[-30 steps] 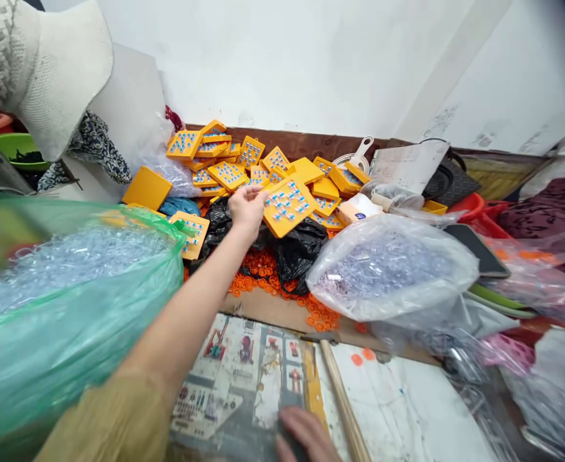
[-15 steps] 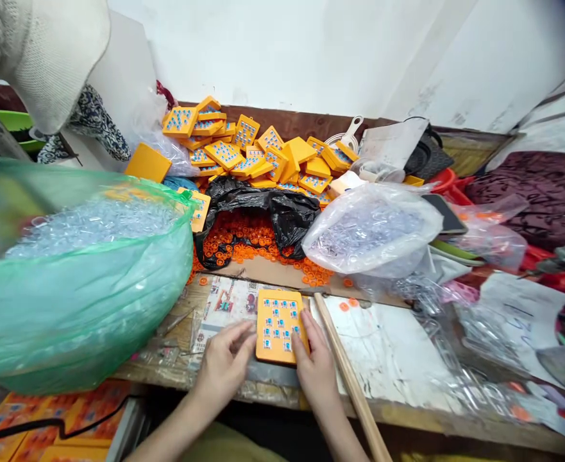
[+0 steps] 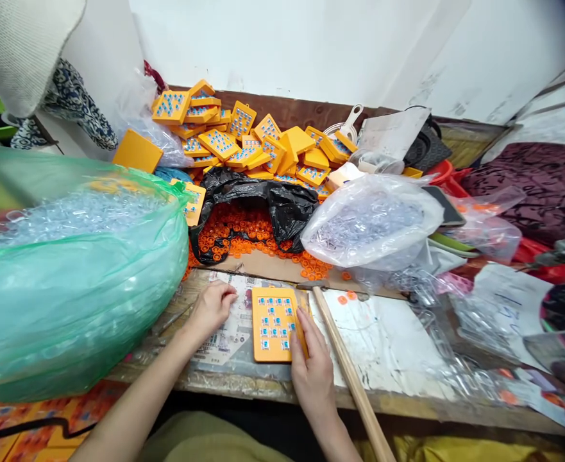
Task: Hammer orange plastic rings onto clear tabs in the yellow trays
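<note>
A flat orange-yellow plastic panel (image 3: 273, 327) with rows of small blue-and-clear pieces lies on the paper-covered bench in front of me. My right hand (image 3: 312, 356) grips its right edge, thumb on top of the face. My left hand (image 3: 213, 308) is apart from the panel, to its left, with fingers curled and tips pressed together; whatever may be between them is too small to see. Just right of my right hand lies a hammer (image 3: 344, 359) with a long wooden handle, its dark head beyond the panel.
A black bag (image 3: 294, 212) spills orange rings (image 3: 244, 234) behind the panel. Left stands a large green bag (image 3: 84, 289) of clear plastic pieces; right, a white bag (image 3: 373, 224) of similar pieces. Similar panels (image 3: 219, 144) are heaped against the wall. Clear plastic pieces (image 3: 474, 372) litter the right side.
My left hand has moved away from the panel's left edge, up and to the left, and its fingers have closed. My right hand stays on the panel. The view has shifted slightly.
</note>
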Motion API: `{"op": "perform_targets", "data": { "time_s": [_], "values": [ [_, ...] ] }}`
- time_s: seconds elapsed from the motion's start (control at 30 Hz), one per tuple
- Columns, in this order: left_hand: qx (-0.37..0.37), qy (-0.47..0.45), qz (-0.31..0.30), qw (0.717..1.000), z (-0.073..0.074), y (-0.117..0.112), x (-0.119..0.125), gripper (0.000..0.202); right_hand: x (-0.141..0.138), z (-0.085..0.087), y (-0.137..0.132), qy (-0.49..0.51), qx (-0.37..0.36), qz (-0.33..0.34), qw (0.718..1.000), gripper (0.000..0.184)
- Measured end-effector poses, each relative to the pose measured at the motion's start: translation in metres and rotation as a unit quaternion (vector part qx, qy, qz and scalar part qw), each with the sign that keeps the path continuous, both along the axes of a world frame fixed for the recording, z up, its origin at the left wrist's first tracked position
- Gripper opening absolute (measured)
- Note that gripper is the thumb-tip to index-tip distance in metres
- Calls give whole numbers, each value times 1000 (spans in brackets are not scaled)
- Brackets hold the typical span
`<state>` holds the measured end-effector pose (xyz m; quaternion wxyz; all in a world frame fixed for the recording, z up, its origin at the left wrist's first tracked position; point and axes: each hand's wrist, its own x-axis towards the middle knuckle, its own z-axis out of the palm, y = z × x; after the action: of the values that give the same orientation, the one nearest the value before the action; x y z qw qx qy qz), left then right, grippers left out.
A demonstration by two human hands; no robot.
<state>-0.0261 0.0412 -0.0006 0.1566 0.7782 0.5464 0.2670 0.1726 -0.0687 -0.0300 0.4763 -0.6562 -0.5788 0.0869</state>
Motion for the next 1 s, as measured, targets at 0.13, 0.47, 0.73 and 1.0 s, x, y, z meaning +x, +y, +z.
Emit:
{"op": "perform_targets", "data": {
  "time_s": [0.13, 0.47, 0.73, 1.0],
  "values": [
    [15, -13, -13, 1000, -12, -12, -2, 24, 23, 32, -19, -63, 67, -21, 996, 30],
    [38, -162, -106, 980, 6, -25, 37, 47, 101, 20, -3, -85, -309, -9, 947, 59],
    [38, -136, -115, 983, -1, -20, 50, 63, 53, 47, -29, -60, -121, 114, 984, 43],
    [-15, -178, -82, 981, -4, -21, 52, 63, 39, 51, -24, -57, -118, 173, 976, 46]
  ]
}}
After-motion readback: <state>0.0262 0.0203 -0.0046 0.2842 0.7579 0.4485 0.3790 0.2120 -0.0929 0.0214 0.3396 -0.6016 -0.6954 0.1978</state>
